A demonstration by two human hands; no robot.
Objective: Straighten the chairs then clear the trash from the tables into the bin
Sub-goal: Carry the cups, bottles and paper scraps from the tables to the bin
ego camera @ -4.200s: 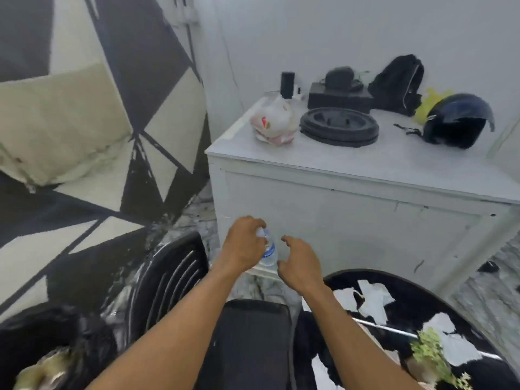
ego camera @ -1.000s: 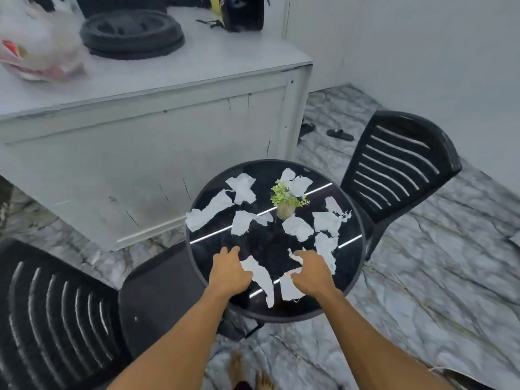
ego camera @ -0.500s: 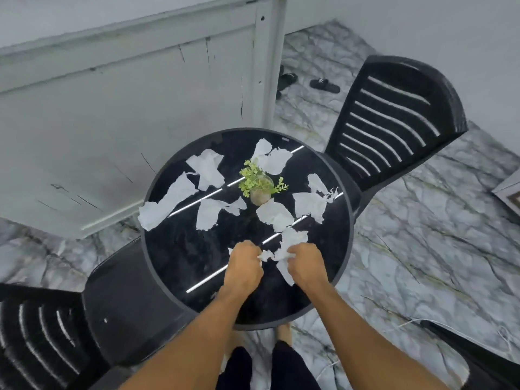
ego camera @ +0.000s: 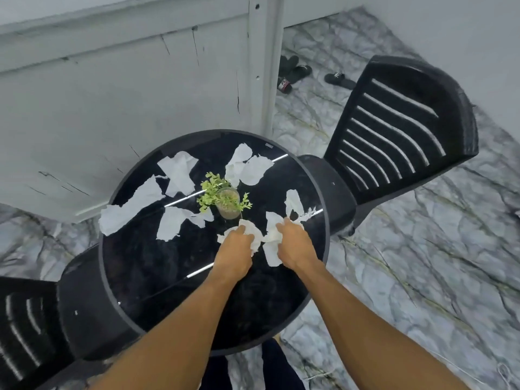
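Note:
A round black table (ego camera: 157, 277) carries several torn white paper scraps (ego camera: 132, 208) around a small potted green plant (ego camera: 228, 199). My left hand (ego camera: 235, 244) grips a bunch of crumpled paper (ego camera: 254, 235) just in front of the plant. My right hand (ego camera: 291, 244) grips more crumpled paper (ego camera: 271, 246) beside it, near the table's right side. One black plastic chair (ego camera: 399, 130) stands at the table's right. Another black chair (ego camera: 33, 319) is tucked in at the lower left. No bin is in view.
A white cabinet (ego camera: 121, 80) stands close behind the table. Black sandals (ego camera: 292, 74) lie on the marble floor (ego camera: 422, 249) past its corner. My legs show under the table's near edge.
Both hands have moved further across the table toward the plant, gathering more paper scraps into their grips. The near part of the table now has no scraps on it.

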